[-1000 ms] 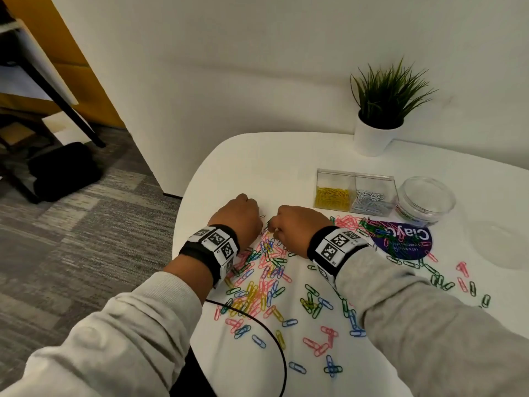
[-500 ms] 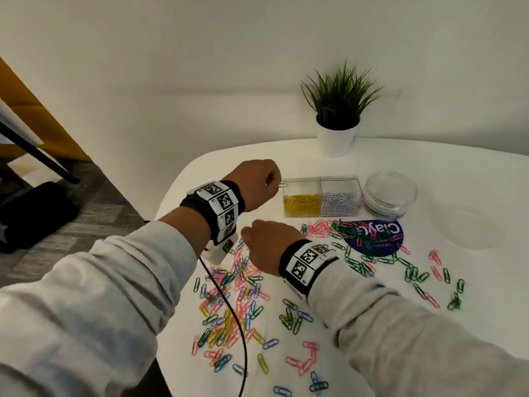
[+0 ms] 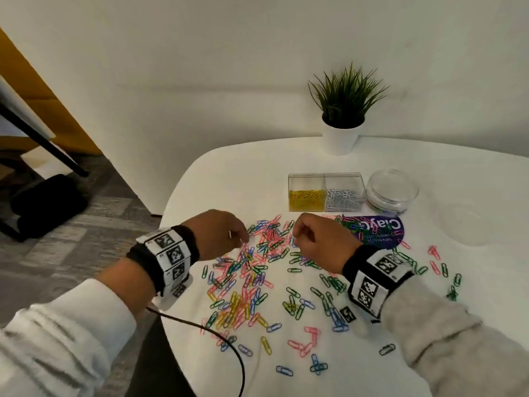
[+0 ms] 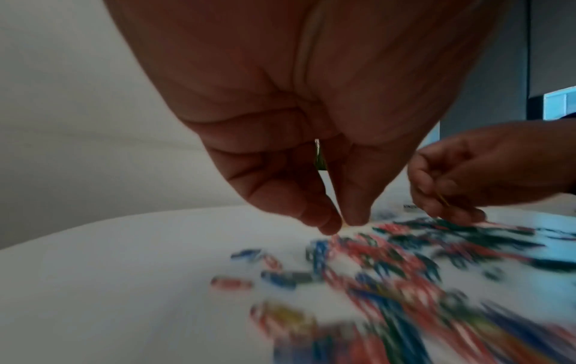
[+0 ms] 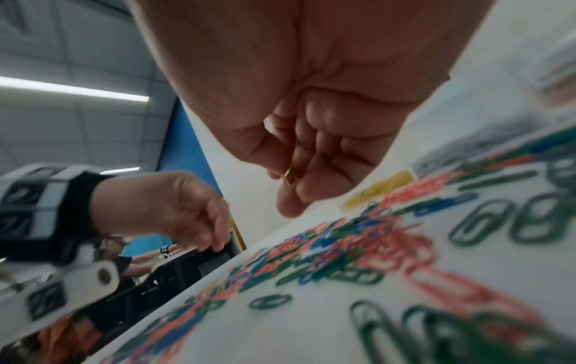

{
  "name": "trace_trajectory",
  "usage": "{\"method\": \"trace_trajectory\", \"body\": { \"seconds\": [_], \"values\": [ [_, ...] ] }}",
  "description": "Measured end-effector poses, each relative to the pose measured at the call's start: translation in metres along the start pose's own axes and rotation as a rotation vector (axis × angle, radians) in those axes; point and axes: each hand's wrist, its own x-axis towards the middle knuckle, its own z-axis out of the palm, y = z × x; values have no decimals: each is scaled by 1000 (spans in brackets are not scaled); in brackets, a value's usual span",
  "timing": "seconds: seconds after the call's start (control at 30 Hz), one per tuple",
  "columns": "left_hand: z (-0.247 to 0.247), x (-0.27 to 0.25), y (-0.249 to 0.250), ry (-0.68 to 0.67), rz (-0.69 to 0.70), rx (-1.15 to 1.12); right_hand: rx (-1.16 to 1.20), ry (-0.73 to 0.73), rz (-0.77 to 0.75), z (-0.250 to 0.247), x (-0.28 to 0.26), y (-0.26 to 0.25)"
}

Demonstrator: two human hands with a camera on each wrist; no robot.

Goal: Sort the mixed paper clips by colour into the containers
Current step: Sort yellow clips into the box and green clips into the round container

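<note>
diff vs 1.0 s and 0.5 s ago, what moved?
The left hand, raised beside the yellow compartment half a second ago, has come back down to the clip pile, fingertips pinched. The right hand stayed at the pile, now pinching a yellowish clip. The box, round tub, plant and scattered clips look unmoved.
</note>
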Motion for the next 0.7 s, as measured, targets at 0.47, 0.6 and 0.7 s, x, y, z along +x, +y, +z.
{"method": "trace_trajectory", "body": {
  "seconds": [0.47,0.6,0.7],
  "values": [
    [58,-34,-35,311,-306,-175,-456,-287,-126,51,47,-55],
    [65,-29,-35,309,-252,-208,-462,-267,-116,55,53,-51],
    [62,-25,-36,279,-231,-135,-451,-241,-101,57,54,-48]
  ]
}}
